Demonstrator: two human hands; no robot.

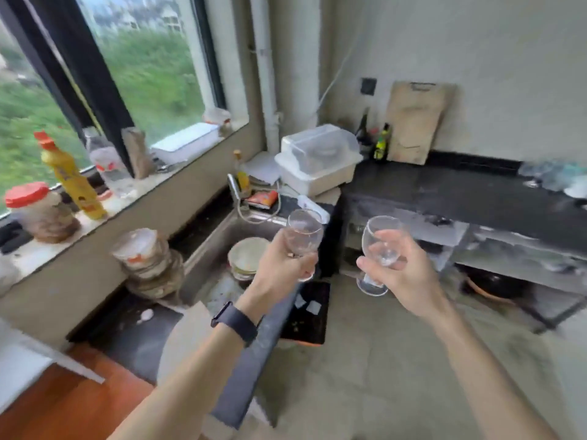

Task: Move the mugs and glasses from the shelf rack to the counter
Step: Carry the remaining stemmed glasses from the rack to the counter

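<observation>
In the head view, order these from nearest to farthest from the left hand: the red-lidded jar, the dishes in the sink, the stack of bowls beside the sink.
From the left hand:
1. Dishes in the sink, just left of it.
2. Stack of bowls, on the counter farther left.
3. Red-lidded jar, on the windowsill, far left.

A wide window (pixel 152 74), dark-framed, lets in daylight (greenery outside) above a pale sill (pixel 31 254). A white pipe (pixel 266 74) climbs the corner. The dark counter (pixel 444 192) meets a grey wall (pixel 476 42); the floor (pixel 365 360) is bare grey.
</observation>
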